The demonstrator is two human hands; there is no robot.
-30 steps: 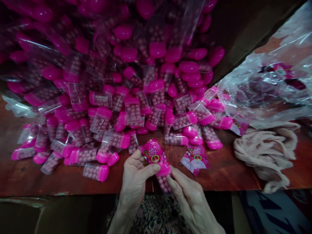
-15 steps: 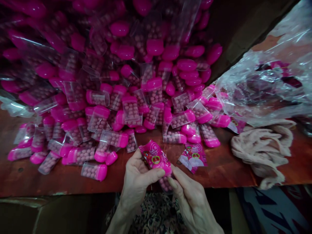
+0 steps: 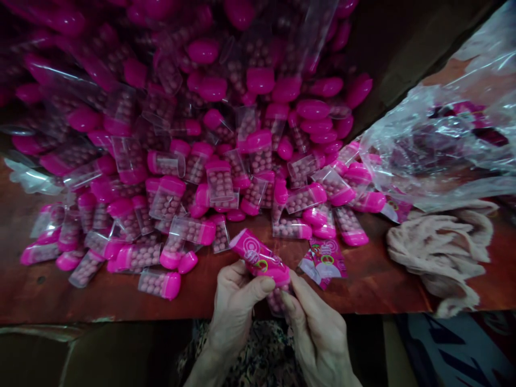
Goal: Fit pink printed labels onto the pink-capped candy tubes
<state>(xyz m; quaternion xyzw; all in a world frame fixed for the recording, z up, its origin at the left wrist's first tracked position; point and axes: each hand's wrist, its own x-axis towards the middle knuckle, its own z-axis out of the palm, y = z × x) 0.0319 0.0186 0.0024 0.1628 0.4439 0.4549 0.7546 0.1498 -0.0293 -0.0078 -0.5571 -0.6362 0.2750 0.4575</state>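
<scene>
Just in front of the table edge, a printed pink sleeve label (image 3: 258, 257) sits over the capped end of a small clear candy container (image 3: 276, 302) holding pink balls. My left hand (image 3: 237, 301) is closed on the label, thumb pressed on its front near the cap. From the other side my right hand (image 3: 316, 322) pinches the container, thumb and fingers along its side. The palm-side fingertips of both hands are partly hidden. Beside the right hand, loose printed labels (image 3: 325, 260) lie on the table.
A large heap of pink-capped candy containers (image 3: 220, 180) spreads over the red-brown table (image 3: 237, 236), and one container (image 3: 159, 284) lies near the front edge. To the right are a crumpled beige cloth (image 3: 441, 252) and a clear plastic bag (image 3: 435, 145) with labels inside.
The label has slid further down over the container's cap and its upper end now looks more rounded and tilted left. The whole view has shifted slightly, so the heap appears further right.
</scene>
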